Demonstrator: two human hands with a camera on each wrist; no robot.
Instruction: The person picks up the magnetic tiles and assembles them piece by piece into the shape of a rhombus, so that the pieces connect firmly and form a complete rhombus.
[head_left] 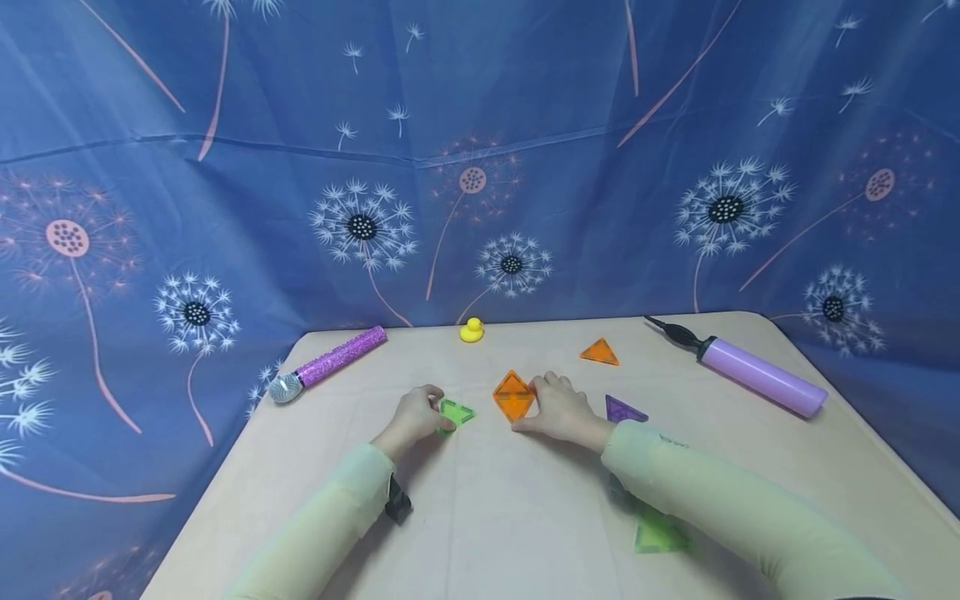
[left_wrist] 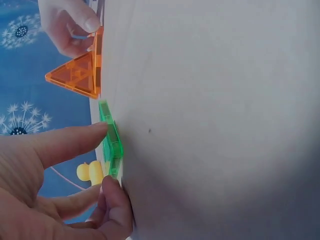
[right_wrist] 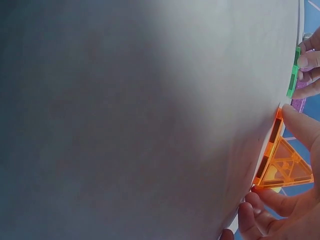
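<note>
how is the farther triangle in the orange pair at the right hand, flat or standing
Standing: in the left wrist view, the farther triangle rises from the nearer triangle, which lies flat.

You have three orange triangles (head_left: pixel 513 385): two at your right fingers (head_left: pixel 557 383), one beyond; two green tiles (head_left: pixel 454 410): one in your left fingers (head_left: pixel 431 391), one nearer you than your right; one purple tile (head_left: pixel 621 410) and one pump (head_left: pixel 765 377) rightward; one duck (head_left: pixel 471 333) beyond both; one microphone (head_left: pixel 341 357) leftward.

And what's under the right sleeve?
Part of a green tile and a blurry dark object peek out below the right sleeve; anything fully covered can't be seen.
</note>
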